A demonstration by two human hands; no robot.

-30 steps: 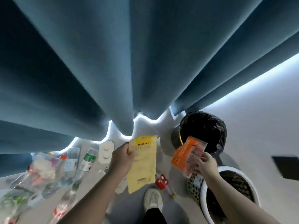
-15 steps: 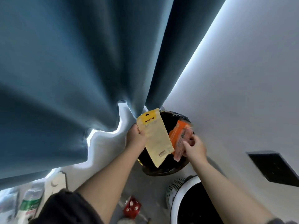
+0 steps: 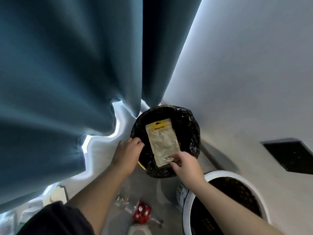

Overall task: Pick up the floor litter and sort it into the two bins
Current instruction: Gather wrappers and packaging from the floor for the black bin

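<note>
1. Blue curtain (image 3: 67, 82) fills the left & far side, hanging to the floor (image 3: 152, 187).
2. Pale wall (image 3: 245, 73) takes the right; dark panel (image 3: 291, 155) set low on it.
3. White bin (image 3: 188, 209), near right, mesh sides, dark inside. What's in it can't be made out.
4. Black bin (image 3: 191, 133), w/ black liner, sits farther off, centre, just past the white one & right by the curtain hem.
5. Pouch (image 3: 162, 141), beige w/ yellow top strip, is above the black bin's mouth, tilted, yellow end far.
6. R hand (image 3: 186, 164) pinches the pouch's near corner, thumb & fingers clamped on it.
7. L hand (image 3: 128, 151) is at the black bin's left rim, fingers loosely curled, nothing in them. Hands apart.
8. Red wrapper (image 3: 142, 212) lies on the floor, near centre, between the forearms.
9. Clear plastic (image 3: 122, 200) lies just left of it.
</note>
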